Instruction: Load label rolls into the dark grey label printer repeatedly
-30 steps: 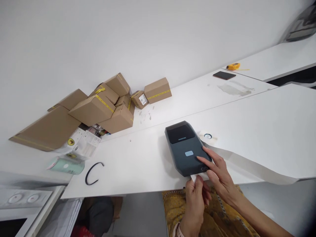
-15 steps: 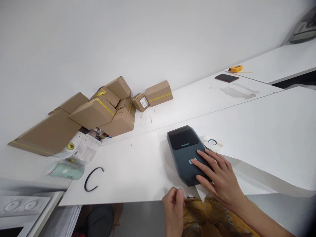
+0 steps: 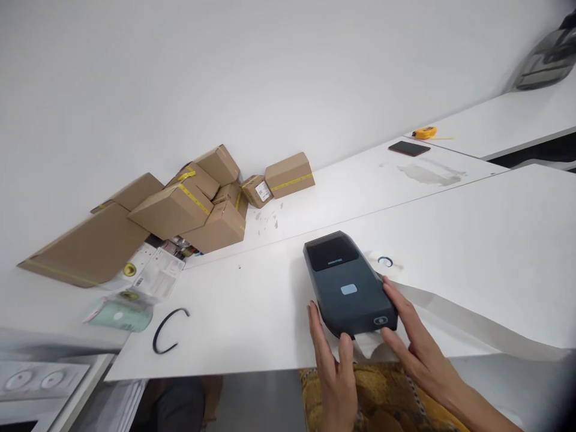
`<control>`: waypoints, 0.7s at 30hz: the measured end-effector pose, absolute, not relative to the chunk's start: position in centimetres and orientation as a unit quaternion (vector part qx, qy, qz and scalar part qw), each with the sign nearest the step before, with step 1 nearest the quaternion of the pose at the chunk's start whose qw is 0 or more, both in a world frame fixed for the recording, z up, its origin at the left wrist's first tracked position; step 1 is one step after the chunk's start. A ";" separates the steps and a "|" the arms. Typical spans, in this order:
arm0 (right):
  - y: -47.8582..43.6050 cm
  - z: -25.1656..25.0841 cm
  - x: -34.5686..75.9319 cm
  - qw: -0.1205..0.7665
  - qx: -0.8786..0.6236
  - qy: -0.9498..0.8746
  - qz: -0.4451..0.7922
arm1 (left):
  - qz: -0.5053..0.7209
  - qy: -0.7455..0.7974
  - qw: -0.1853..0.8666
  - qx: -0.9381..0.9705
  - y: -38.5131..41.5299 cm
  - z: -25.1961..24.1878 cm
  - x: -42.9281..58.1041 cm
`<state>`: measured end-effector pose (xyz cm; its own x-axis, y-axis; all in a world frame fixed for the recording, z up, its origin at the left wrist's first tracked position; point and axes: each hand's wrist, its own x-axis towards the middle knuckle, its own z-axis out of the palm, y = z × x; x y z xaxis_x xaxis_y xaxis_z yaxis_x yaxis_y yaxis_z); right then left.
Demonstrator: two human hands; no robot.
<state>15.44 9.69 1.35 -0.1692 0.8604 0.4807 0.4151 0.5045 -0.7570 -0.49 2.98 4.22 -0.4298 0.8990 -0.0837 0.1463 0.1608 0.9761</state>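
A dark blue-grey label printer (image 3: 344,300) lies at the front of the white table, with a dark window at its far end and a pale button in the middle of its top. My left hand (image 3: 332,372) grips its near left corner, fingers along the side and thumb at the front edge. On the opposite side, my right hand (image 3: 416,342) holds the right edge, its thumb by the small oval mark on the front face. White paper (image 3: 369,347) sticks out below the printer's front, between my hands. A backing strip with a round sticker (image 3: 385,261) lies behind the right side.
Cardboard boxes (image 3: 175,207) are piled against the wall at left. A black headband-like hoop (image 3: 158,333) and a green pouch (image 3: 123,315) lie front left. Long white paper (image 3: 468,315) trails right. Farther back are a dark tablet-like slab (image 3: 409,148) and a yellow tape measure (image 3: 425,132).
My right hand has slid off the printer's top to its right edge. My left hand, curled at the table edge before, has risen and spread onto the printer's left corner.
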 end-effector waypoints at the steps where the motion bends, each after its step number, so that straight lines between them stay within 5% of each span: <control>1: 9.5 1.5 15.5 0.477 -0.447 -0.712 0.256 | 0.517 0.669 0.364 0.389 2.9 4.1 -0.4; 6: 10.7 3.7 15.4 0.501 -0.415 -0.699 0.297 | 0.544 0.655 0.340 0.399 3.8 5.1 -0.6; 13: 18.3 9.2 13.9 0.530 -0.342 -0.758 0.169 | 0.621 0.636 0.186 0.419 10.3 8.2 -3.3; 21: 27.5 14.8 9.7 0.487 -0.417 -0.761 0.096 | 0.442 0.717 0.224 0.490 17.2 7.2 -4.9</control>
